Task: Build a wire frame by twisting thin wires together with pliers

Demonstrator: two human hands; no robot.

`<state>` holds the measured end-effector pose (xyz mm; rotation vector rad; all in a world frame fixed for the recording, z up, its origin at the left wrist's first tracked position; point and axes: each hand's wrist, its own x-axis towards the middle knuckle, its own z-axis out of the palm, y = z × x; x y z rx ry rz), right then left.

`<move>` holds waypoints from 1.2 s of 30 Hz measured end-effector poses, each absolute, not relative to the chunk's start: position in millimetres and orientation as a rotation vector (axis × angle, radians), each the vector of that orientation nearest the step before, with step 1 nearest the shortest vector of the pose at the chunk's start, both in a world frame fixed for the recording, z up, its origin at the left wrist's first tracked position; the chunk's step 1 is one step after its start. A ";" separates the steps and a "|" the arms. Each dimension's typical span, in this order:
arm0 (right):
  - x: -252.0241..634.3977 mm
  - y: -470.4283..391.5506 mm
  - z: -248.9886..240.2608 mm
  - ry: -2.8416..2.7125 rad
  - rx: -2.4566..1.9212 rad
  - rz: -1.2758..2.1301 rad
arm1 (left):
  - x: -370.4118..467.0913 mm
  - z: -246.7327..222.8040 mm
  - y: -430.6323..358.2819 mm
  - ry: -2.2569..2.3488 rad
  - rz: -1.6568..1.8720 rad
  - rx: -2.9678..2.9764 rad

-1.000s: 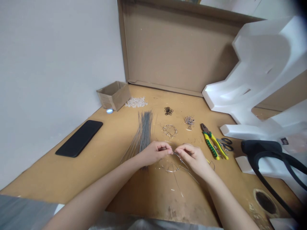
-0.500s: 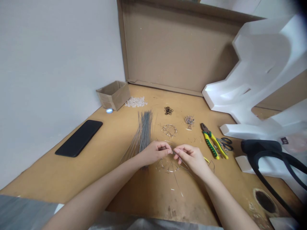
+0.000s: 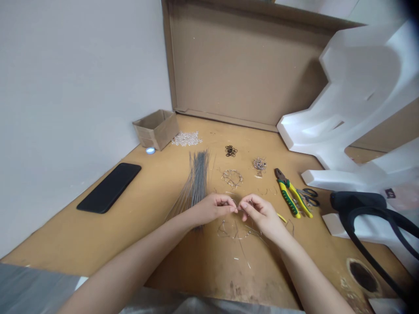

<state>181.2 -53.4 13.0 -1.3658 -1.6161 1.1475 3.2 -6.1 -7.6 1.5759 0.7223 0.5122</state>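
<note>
Pale wall [image 3: 85, 78] left, tan tabletop [image 3: 65, 248] — cardboard panel [image 3: 235, 65] behind

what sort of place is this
Probably a small craft workbench for wire work: a bundle of thin wires, yellow-and-green pliers and a pile of small clear pieces lie on the tabletop.

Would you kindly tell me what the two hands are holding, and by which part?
The left hand and right hand both pinch wire, close together; whether at its end or along its length is too fine to tell.
</note>
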 end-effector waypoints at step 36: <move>175.5 -57.9 7.3 -1.702 -1.282 0.846 | 10.9 -10.1 -13.8 0.666 0.656 1.426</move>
